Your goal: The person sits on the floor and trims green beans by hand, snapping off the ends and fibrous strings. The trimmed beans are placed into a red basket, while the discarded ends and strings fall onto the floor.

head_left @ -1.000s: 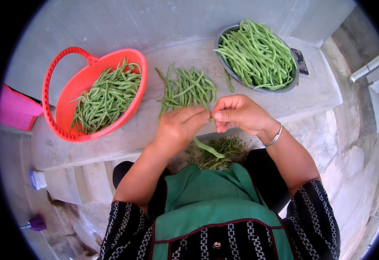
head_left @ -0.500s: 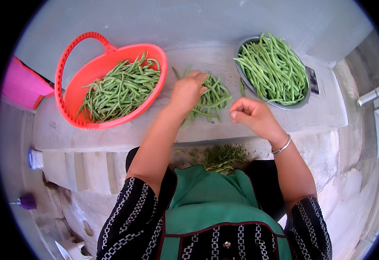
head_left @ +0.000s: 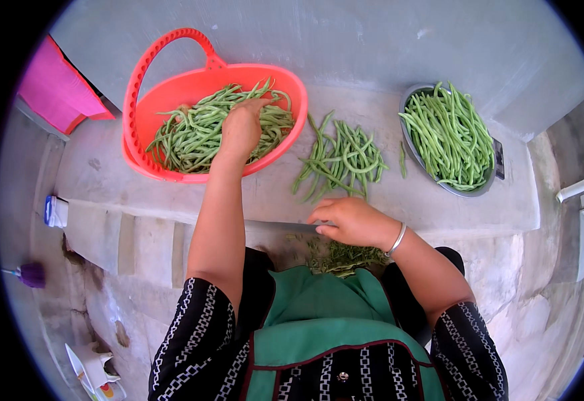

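Green beans (head_left: 205, 130) in orange basket (head_left: 171, 93), left hand (head_left: 240, 127) reaching in

The left hand (head_left: 240, 127) is stretched far forward on a nearly straight bare forearm, palm down, fingers curled loosely downward. The right hand (head_left: 348, 220) stays near the body, to the right, wrist bent, fingers (head_left: 322, 215) drawn together and pointing left; whether they pinch anything cannot be told. Both upper arms wear black sleeves with a white chain pattern.
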`<state>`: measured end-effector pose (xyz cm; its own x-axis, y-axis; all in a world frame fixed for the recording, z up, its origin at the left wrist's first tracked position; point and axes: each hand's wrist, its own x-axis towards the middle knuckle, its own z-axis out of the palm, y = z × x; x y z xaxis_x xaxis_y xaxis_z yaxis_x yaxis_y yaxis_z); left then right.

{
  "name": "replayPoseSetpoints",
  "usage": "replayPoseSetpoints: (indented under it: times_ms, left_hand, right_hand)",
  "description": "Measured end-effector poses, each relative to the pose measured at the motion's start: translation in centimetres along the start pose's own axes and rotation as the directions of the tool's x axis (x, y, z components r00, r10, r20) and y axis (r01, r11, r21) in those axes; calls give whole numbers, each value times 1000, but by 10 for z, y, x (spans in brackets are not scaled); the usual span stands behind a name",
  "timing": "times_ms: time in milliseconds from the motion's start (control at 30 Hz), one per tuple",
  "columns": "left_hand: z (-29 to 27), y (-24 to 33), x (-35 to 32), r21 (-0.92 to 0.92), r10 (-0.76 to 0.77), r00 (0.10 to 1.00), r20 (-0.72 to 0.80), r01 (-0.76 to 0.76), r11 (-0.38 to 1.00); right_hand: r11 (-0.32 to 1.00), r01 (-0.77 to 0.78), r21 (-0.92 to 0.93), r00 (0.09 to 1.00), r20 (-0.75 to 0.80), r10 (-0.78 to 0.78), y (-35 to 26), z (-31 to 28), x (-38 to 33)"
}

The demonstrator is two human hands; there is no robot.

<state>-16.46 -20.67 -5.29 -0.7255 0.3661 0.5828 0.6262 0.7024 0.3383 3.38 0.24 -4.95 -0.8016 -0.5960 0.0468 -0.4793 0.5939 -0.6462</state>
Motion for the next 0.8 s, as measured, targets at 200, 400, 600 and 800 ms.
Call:
replayPoseSetpoints:
  times_ms: [200,400,600,800]
  left_hand:
    - [23,-19,6,110,-94,956,277,65,992]
    - [-5,-2,21,-151,-53,987,-150,30,988]
    - [-42,80,26,-89,128,902,-412,-180,980]
    - [-47,144,11,-51,292,905,-309,-323,945]
  right_hand:
    - [999,-37,1,997,69,37,6,4,-20]
    - [999,-50,-20,999,3,50,13,-5,-41]
    - [997,-79,-19,991,-113,76,11,-24,-49]
    - [991,-22,-129,564,-820,-94,-16,-67,-56]
